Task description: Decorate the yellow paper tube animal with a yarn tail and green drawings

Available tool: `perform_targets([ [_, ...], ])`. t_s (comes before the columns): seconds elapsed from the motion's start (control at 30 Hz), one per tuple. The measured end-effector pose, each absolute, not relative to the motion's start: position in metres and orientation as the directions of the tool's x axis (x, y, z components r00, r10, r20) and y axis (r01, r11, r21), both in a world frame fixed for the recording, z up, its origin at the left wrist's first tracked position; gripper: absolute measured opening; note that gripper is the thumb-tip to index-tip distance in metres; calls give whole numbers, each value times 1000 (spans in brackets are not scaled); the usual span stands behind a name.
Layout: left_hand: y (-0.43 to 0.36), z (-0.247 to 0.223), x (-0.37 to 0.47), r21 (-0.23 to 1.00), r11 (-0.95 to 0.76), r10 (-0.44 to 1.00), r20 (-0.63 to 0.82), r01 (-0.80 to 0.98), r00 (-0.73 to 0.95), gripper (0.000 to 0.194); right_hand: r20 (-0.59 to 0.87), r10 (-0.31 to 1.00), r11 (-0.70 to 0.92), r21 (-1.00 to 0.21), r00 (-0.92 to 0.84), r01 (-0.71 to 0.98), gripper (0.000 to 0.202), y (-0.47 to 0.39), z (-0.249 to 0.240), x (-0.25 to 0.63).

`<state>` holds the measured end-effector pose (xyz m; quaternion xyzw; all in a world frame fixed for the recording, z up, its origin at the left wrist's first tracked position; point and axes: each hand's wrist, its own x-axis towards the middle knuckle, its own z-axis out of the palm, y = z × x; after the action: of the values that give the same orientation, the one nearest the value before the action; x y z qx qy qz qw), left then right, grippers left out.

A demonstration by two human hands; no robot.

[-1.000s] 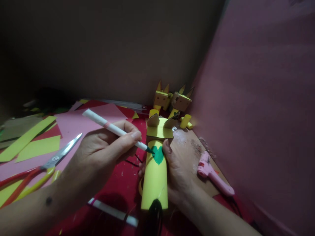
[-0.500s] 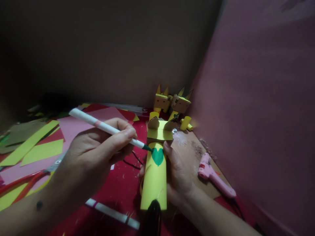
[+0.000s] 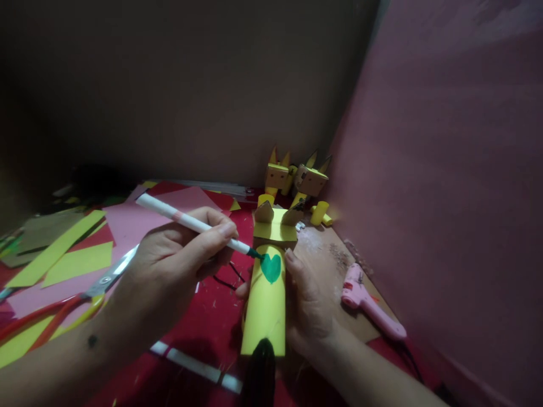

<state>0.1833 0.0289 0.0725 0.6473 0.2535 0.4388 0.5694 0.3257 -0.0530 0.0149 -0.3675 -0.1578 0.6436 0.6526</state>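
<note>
My left hand (image 3: 186, 254) pinches a white marker (image 3: 197, 224), its green tip touching the upper left edge of a green heart (image 3: 271, 268). The heart is coloured on a yellow paper animal figure (image 3: 263, 319). Around the figure's right side and underneath, my right hand (image 3: 306, 294) is closed; a fingertip shows on the far left side. The figure has a tube body and a boxy head (image 3: 276, 226) with two cardboard ears. A black piece (image 3: 262, 367) lies at its near end, its kind unclear.
Red-handled scissors (image 3: 91, 291) lie left among coloured paper sheets (image 3: 78, 263). A pink glue gun (image 3: 371, 305) rests on a cardboard sheet (image 3: 322, 260) by the pink wall. Two similar figures (image 3: 311, 180) stand at the back. A white strip (image 3: 195, 366) lies in front.
My left hand and the marker have shifted slightly right, the marker's tip staying at the heart's upper left edge. My right hand keeps its hold, with the figure barely moved.
</note>
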Motion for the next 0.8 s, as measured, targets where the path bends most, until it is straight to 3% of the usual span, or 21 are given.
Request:
perform_targets([
  [0.2,22,74,184,957,-171,812,273,-236,516,26,-243,958,-71,-716,152,-694,56,-55,14,327],
  [0.47,15,75,182,961,-152,840,248,-231,482,21,-260,935,5,-668,240,-744,57,-59,10,325],
  [0.63,10,81,177,955,-169,852,266,-242,452,21,-159,929,118,-729,335,-674,48,-69,9,328],
  [0.8,-1,94,172,935,-242,886,322,-259,334,16,-59,851,243,-837,521,-491,36,-80,5,336],
])
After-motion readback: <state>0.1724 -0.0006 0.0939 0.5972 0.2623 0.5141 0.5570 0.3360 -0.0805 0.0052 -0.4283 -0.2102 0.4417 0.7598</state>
